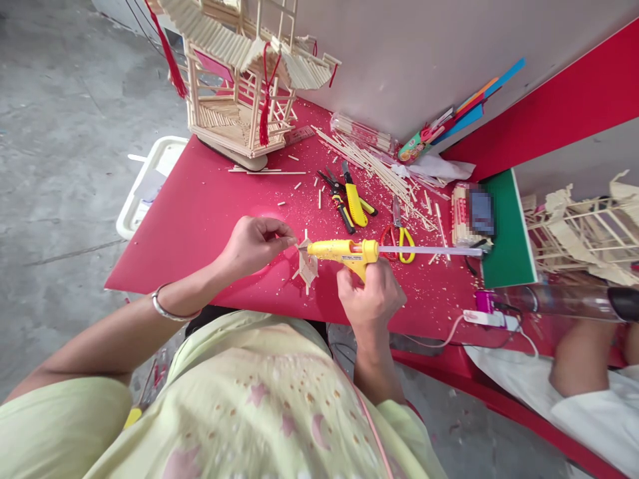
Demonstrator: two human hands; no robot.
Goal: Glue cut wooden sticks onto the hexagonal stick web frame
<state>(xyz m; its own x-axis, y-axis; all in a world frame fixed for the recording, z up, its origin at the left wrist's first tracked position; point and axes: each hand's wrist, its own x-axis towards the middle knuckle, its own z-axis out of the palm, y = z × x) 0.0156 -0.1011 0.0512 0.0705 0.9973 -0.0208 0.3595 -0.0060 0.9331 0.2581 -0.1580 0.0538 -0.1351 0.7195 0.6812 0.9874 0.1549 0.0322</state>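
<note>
My right hand (pixel 374 293) is wrapped round the handle of a yellow hot glue gun (pixel 339 251). A long glue stick (pixel 429 250) juts from the gun's back end. The gun's nozzle points left, at a small piece built of wooden sticks (pixel 308 266), with stick ends poking out around it. Close by the nozzle, my left hand (pixel 257 245) has thumb and forefinger pinched together at the piece's upper left edge. What sits between those fingertips is too small to make out.
A stick-built pavilion (pixel 239 100) with red tassels stands at the back left. Pliers (pixel 339 203), a yellow utility knife (pixel 353 199), scissors (pixel 399 243) and loose sticks (pixel 369 163) lie behind the gun. A white tray (pixel 132 206) is at left; another person's arm (pixel 584 359) at right.
</note>
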